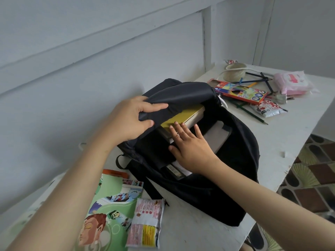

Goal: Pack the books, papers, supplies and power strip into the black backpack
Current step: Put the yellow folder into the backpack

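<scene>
The black backpack (pixel 213 182) lies open on the white table (pixel 282 134). My left hand (pixel 130 118) grips its upper flap (pixel 177 95) and holds it lifted. Inside, a yellow-covered book (pixel 188 114) lies on top of other books. My right hand (pixel 190 144) rests flat, fingers spread, on those books inside the opening. A grey flat item (pixel 218 136) and a dark slim object (pixel 174 171) also sit in the bag. A green illustrated book (pixel 108 205) lies on the table near the left front.
A pink-and-yellow snack packet (pixel 146 223) lies beside the green book. At the back right are a coloured-pencil box (pixel 241 92), loose pencils (pixel 253 114), a roll of twine (pixel 234 71), a pink tissue pack (pixel 291 82) and a red-white pouch (pixel 270 108). The table edge drops to patterned floor (pixel 311 178) on the right.
</scene>
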